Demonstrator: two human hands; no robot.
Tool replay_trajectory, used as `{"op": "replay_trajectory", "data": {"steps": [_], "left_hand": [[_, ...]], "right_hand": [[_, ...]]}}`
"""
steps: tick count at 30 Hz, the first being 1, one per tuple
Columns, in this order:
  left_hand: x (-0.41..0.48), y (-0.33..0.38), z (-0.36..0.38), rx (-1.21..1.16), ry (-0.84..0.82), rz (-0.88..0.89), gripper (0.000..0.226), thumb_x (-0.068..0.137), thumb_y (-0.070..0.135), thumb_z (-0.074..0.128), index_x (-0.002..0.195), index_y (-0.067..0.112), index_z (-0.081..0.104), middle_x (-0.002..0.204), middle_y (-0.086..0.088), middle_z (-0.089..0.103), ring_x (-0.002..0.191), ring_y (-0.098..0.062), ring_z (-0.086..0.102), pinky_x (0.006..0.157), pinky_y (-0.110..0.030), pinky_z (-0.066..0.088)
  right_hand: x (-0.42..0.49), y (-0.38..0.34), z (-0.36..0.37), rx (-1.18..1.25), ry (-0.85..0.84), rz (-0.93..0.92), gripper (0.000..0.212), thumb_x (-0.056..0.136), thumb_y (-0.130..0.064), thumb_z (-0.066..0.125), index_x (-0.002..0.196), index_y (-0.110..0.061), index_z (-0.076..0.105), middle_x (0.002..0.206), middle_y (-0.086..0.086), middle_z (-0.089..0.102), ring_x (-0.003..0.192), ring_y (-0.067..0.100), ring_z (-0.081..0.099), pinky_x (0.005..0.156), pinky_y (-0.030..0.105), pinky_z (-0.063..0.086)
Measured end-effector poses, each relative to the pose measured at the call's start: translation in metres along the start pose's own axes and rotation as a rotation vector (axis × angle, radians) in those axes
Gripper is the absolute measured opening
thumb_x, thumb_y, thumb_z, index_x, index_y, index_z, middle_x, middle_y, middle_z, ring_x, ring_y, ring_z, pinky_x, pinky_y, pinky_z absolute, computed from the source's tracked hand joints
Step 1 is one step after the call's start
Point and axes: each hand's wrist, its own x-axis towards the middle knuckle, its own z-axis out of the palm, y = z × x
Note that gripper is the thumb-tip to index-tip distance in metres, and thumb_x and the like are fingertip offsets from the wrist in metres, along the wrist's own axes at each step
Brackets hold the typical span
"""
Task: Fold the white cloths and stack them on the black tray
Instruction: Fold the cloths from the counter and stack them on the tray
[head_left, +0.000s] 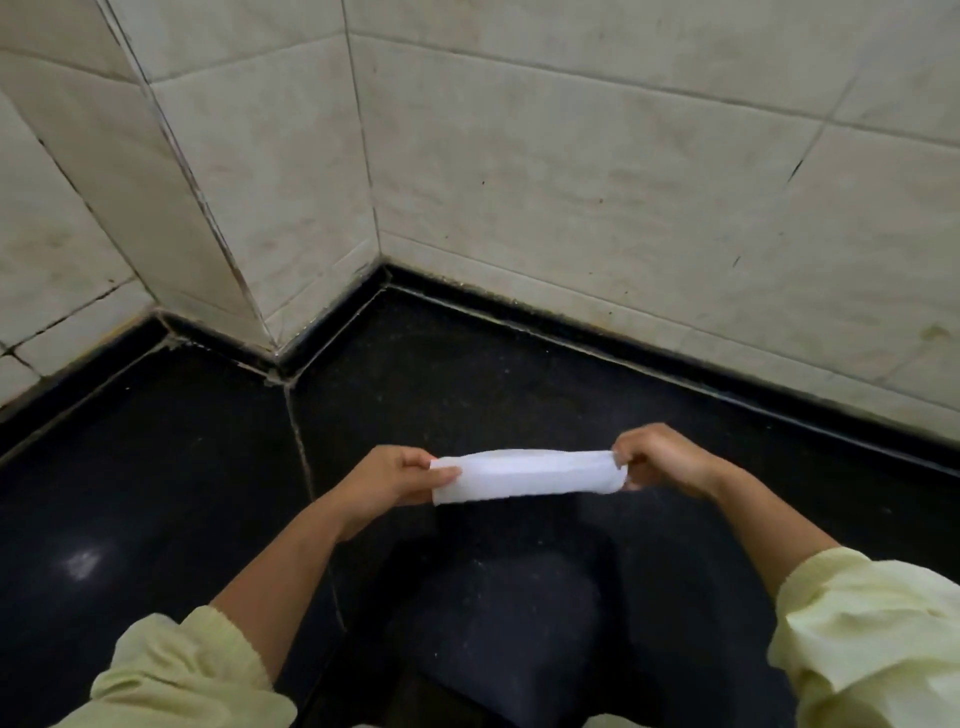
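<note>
**Clerk:** Hands, two, both engaged. Left hand (387, 480) pinches the left end of the white cloth (527, 475); right hand (657, 460) pinches the right end. Neither is free, neither is a bare fist.

**Checker:** Cloth, position?

**Clerk:** Held in the air between the hands, over the black counter (467, 374), near the corner where the tiled walls (571, 156) meet. Not resting on anything visible.

**Checker:** Condition and axis?

**Clerk:** Already narrowed to a long strip, apparently doubled over. Long axis runs left to right, straight from one hand to the other, drawn fairly taut.

**Checker:** Which hand is nearer?

**Clerk:** Equal; each holds one end. My judgement: the next fold turns on this, one end brought across along that axis to meet the other.

**Checker:** Black tray?

**Clerk:** Cannot confirm. A dark raised shape (498, 623) lies below the cloth, toward the person, but it blends with the counter. No stacked cloths visible.

**Checker:** Sleeves?

**Clerk:** Pale yellow sleeves (872, 629), pushed up on both forearms.
</note>
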Motion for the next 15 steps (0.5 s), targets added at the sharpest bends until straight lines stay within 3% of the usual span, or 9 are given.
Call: {"op": "replay_trajectory", "data": {"steps": [4, 9, 15], "left_hand": [[0.0, -0.035, 0.015, -0.012, -0.079, -0.152, 0.025, 0.076, 0.024, 0.079, 0.085, 0.002, 0.07, 0.093, -0.012, 0.07, 0.09, -0.019, 0.069, 0.083, -0.028, 0.057], [0.001, -0.057, 0.029, 0.01, -0.058, -0.257, 0.034, 0.078, 0.017, 0.078, 0.096, -0.011, 0.068, 0.087, -0.01, 0.072, 0.077, -0.012, 0.07, 0.067, -0.018, 0.054], [0.011, -0.056, 0.026, -0.004, 0.055, -0.261, 0.012, 0.085, 0.014, 0.072, 0.093, 0.005, 0.073, 0.091, -0.005, 0.075, 0.08, -0.012, 0.072, 0.066, -0.018, 0.055]], "right_hand": [[-0.002, 0.037, 0.007, -0.082, -0.101, 0.12, 0.014, 0.076, -0.007, 0.056, 0.064, -0.009, 0.064, 0.067, 0.011, 0.062, 0.065, 0.022, 0.063, 0.066, 0.03, 0.052], [-0.002, 0.058, 0.018, -0.124, -0.132, 0.179, 0.014, 0.082, -0.009, 0.055, 0.074, -0.01, 0.067, 0.074, 0.008, 0.069, 0.071, 0.019, 0.067, 0.068, 0.027, 0.052], [0.02, 0.056, 0.027, -0.124, -0.001, 0.116, 0.017, 0.087, -0.009, 0.057, 0.086, 0.003, 0.07, 0.076, 0.011, 0.065, 0.071, 0.018, 0.061, 0.062, 0.024, 0.051]]}}
